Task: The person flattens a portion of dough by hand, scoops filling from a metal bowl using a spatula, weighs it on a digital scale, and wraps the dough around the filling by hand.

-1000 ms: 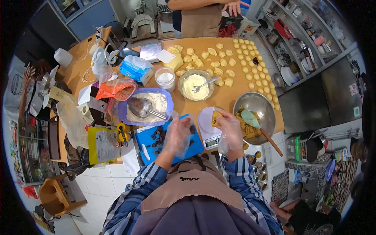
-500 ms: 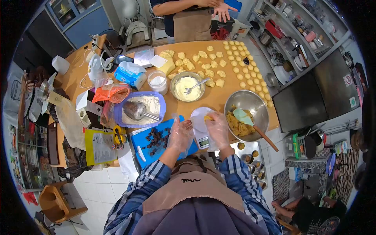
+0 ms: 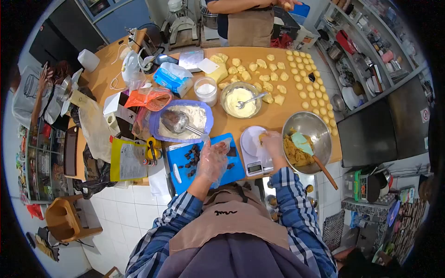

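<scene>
My left hand (image 3: 212, 160), in a clear plastic glove, hovers over the blue cutting board (image 3: 237, 169) with its palm turned up and fingers loosely apart. Dark chocolate pieces (image 3: 191, 160) lie on the board, partly hidden by that hand. My right hand (image 3: 273, 147), also gloved, is over the white kitchen scale (image 3: 250, 141), fingers closed on a small lump of yellow filling (image 3: 262, 138) that shows only in part. Right of it stands a steel bowl (image 3: 320, 125) of yellow-brown filling (image 3: 299, 155), with a mint spatula (image 3: 302, 143) resting inside.
Behind the scale is a bowl of cream (image 3: 241, 103) with a fork. A purple tub of flour (image 3: 197, 113) with a scoop stands left. Dough pieces (image 3: 262, 63) and rows of dough balls (image 3: 306, 88) cover the back right. Another person (image 3: 250, 25) stands across the table.
The view has shifted, so the table sits further right. My right hand stays near the scale with the lump; my left hand has turned its palm further up over the board.
</scene>
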